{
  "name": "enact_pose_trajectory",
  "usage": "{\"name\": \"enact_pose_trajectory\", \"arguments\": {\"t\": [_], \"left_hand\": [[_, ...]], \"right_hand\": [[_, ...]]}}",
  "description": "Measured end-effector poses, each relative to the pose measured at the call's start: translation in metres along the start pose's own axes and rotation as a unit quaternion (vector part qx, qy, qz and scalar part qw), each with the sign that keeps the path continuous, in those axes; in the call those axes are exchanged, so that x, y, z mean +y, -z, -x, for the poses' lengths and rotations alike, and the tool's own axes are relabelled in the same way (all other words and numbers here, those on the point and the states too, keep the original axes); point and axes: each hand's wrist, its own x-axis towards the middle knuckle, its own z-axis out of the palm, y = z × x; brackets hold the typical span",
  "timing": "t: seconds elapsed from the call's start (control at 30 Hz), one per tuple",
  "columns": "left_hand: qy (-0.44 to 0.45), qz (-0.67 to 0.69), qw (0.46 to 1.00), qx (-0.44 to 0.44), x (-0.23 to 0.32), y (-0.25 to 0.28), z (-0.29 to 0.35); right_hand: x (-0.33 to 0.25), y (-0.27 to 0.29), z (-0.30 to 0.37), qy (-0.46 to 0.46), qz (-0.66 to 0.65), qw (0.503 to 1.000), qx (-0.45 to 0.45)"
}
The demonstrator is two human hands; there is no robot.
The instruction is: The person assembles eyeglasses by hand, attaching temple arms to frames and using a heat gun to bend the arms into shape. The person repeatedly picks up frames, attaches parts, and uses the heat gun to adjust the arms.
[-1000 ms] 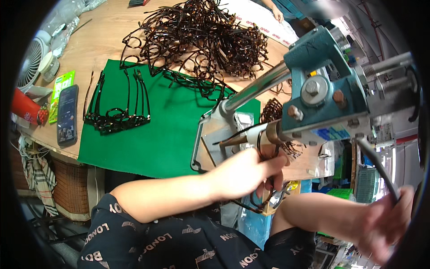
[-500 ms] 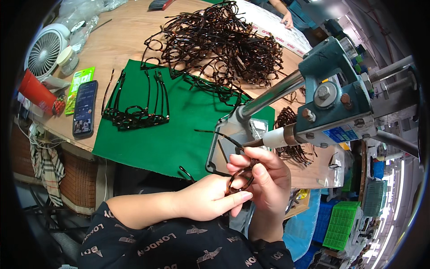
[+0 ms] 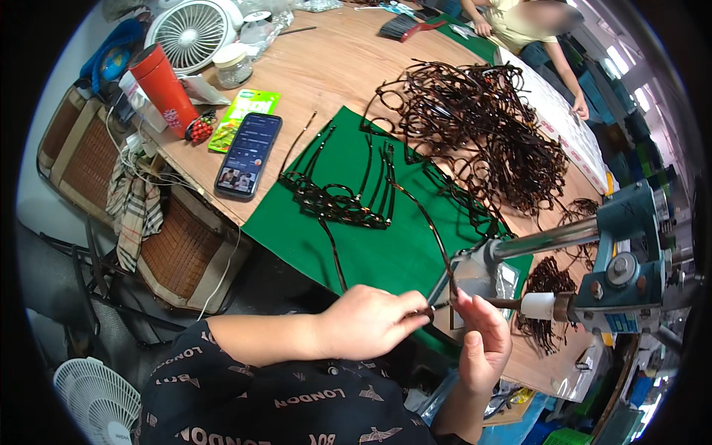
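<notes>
My left hand [image 3: 374, 320] is closed on a dark tortoiseshell eyeglass frame [image 3: 432, 222], whose two temples stretch away over the green mat [image 3: 415, 252]. Its front is mostly hidden by my fingers. Beside it, my right hand [image 3: 482, 343] has its fingers stretched out and the thumb apart, with the fingertips at the base of the right temple. Just right of those fingertips is the rod and white collar [image 3: 537, 305] of a bench press [image 3: 621, 268]. A row of similar frames [image 3: 341, 204] lies on the mat, temples pointing away.
A large heap of eyeglass frames [image 3: 482, 133] covers the far table, with a smaller bundle of dark parts [image 3: 550, 293] by the press. At left are a phone [image 3: 250, 157], a red tumbler [image 3: 165, 93], a jar [image 3: 233, 67] and a fan [image 3: 191, 35]. Another person's hand [image 3: 580, 107] is at far right.
My view has swung left, so everything sits further right. The frame has turned so its temples point away from me. My right hand's fingers have loosened from around it and straightened.
</notes>
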Motion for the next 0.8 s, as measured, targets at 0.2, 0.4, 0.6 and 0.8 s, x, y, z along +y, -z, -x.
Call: {"name": "enact_pose_trajectory", "arguments": {"t": [0.2, 0.4, 0.6, 0.8], "left_hand": [[0.199, 0.072, 0.973, -0.091, -0.024, 0.034, -0.017], [0.118, -0.114, 0.978, -0.127, -0.041, 0.057, -0.033], [-0.020, -0.346, 0.937, -0.051, -0.047, 0.079, -0.044], [-0.068, -0.388, 0.919, 0.029, -0.080, 0.085, -0.035]], "right_hand": [[0.006, 0.015, 0.017, -0.091, 0.021, 0.995, 0.022], [0.007, 0.022, 0.027, -0.104, 0.045, 0.993, 0.026], [0.005, 0.010, 0.020, -0.134, 0.019, 0.991, 0.022], [0.010, -0.002, -0.014, 0.038, 0.268, 0.946, -0.180]]}}
